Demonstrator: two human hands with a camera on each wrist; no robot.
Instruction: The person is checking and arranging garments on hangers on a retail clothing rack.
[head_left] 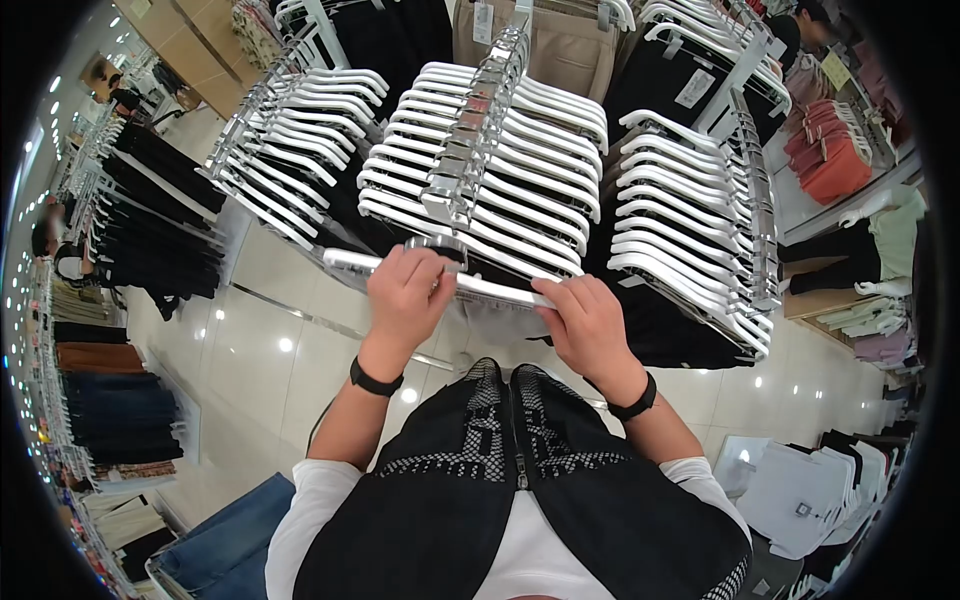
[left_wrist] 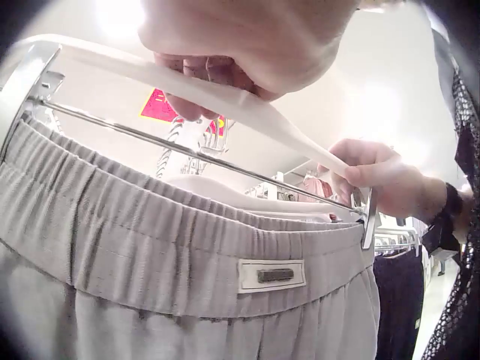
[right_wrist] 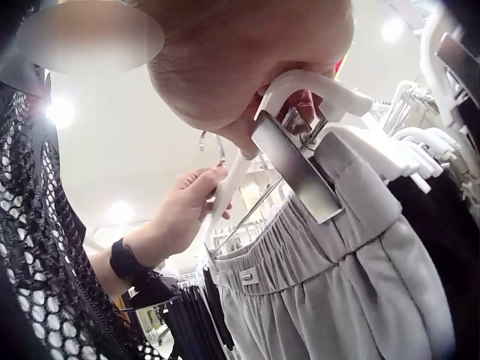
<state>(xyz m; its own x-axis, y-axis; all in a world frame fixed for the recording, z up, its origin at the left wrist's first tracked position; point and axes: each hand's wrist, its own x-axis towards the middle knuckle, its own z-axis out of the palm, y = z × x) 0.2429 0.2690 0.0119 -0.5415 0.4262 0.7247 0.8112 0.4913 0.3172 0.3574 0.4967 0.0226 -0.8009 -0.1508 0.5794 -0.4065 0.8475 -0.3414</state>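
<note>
A white hanger (head_left: 490, 290) with metal clips carries light grey trousers (left_wrist: 187, 262) with a gathered waistband and a small label (left_wrist: 271, 275). The left hand (head_left: 408, 290) grips the hanger left of its middle, near the hook, fingers curled over the bar. At the hanger's other end the right hand (head_left: 588, 325) pinches it between thumb and fingers. In the right wrist view the trousers (right_wrist: 300, 262) hang below the bar, and the left hand (right_wrist: 187, 210) holds the hanger by the hook.
Just beyond is a metal rail (head_left: 490, 110) of white hangers, with more hangers on racks to the left (head_left: 290, 150) and right (head_left: 680, 220). Dark trousers (head_left: 160, 250) hang far left. A mannequin (head_left: 885, 235) stands at the right, above the tiled floor (head_left: 260, 370).
</note>
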